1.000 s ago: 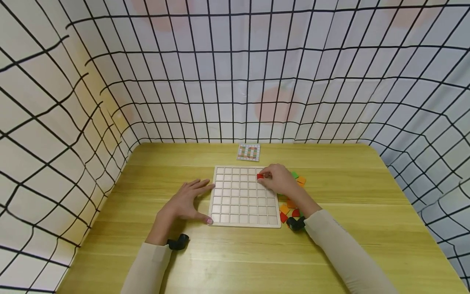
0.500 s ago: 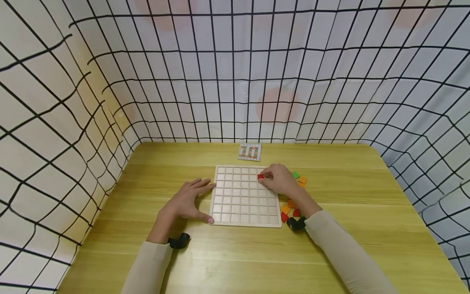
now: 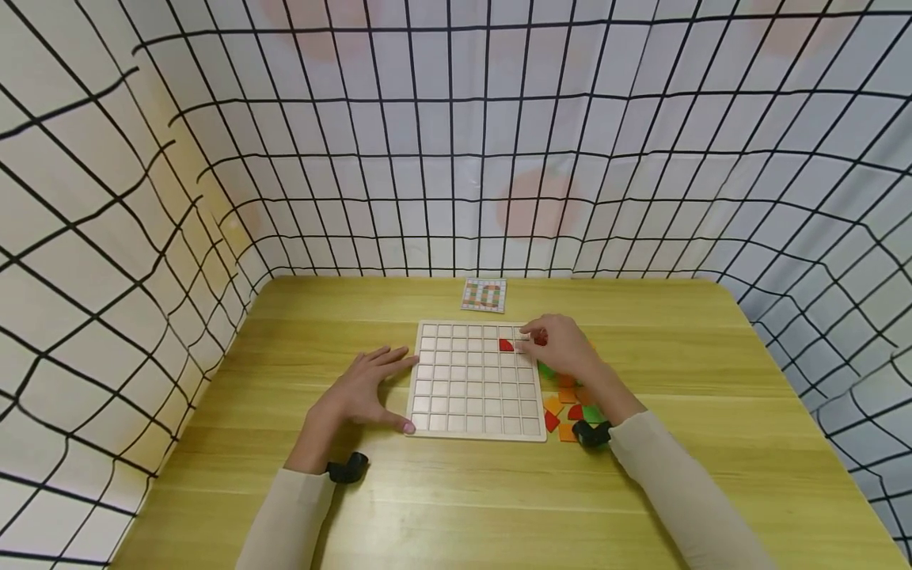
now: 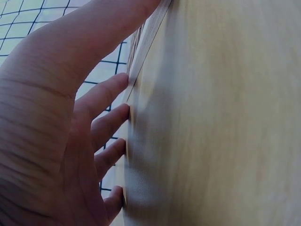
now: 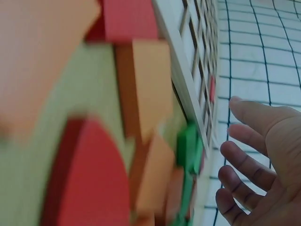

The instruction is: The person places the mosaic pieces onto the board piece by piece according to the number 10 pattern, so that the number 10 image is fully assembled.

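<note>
Right hand (image 3: 563, 348) has left the red quarter-round tile (image 3: 506, 346); both hands' fingers are parted, empty. Left hand (image 3: 362, 389) slipping could jolt the pale wooden grid board (image 3: 456, 390).

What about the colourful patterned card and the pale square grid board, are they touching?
Apart. The head view shows a strip of yellow wooden tabletop between the card and the board.

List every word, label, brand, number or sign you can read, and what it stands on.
No readable text in any view.
Patterned card: coloured blocks show; any lettering is too small to read.
Grid board: no writing visible.
Red piece on it: none visible.
</note>
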`<state>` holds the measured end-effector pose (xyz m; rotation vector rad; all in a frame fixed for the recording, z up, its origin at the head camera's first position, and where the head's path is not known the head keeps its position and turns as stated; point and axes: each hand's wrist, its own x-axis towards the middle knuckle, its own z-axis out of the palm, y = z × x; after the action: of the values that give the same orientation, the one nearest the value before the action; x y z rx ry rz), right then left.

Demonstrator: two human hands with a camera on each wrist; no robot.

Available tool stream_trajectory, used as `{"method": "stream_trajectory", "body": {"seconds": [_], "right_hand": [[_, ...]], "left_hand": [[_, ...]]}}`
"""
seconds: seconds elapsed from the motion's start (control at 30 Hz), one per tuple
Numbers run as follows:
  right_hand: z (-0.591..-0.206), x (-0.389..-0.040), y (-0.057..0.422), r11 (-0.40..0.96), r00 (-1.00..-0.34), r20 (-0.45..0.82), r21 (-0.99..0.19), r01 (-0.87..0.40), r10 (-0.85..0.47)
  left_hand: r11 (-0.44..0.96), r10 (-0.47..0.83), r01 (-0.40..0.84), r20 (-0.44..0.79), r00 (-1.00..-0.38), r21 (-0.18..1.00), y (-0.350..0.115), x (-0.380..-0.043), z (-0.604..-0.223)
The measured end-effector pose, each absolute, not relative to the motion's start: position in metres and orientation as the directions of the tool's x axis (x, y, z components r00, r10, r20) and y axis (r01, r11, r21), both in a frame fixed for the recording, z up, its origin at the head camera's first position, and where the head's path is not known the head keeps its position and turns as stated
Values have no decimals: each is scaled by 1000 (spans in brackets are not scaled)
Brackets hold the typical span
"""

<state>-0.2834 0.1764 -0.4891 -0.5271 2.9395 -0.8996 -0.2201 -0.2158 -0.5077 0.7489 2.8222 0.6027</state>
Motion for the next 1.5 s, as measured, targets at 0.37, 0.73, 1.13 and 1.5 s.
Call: {"method": "stream_trajectory", "body": {"seconds": [0.37,0.73,1.13,1.5], "right_hand": [[-483,-274,239,809,-974,52,-547,-214,-223],[-499,-270,290,831,-973,62,-511,-221,-221],[-509,-265,319,813,-967,79,-528,-247,-243],[-511,-262,324,802,-959,85,-531,-274,-271]], "left_hand": [[791,502,434,-53,-863,430,-216,-218,-507],[794,499,429,-59,-864,432,-215,-217,-504],[795,500,433,-56,-864,425,-214,-218,-506],[787,511,440,-56,-858,433,-214,-217,-505]]}}
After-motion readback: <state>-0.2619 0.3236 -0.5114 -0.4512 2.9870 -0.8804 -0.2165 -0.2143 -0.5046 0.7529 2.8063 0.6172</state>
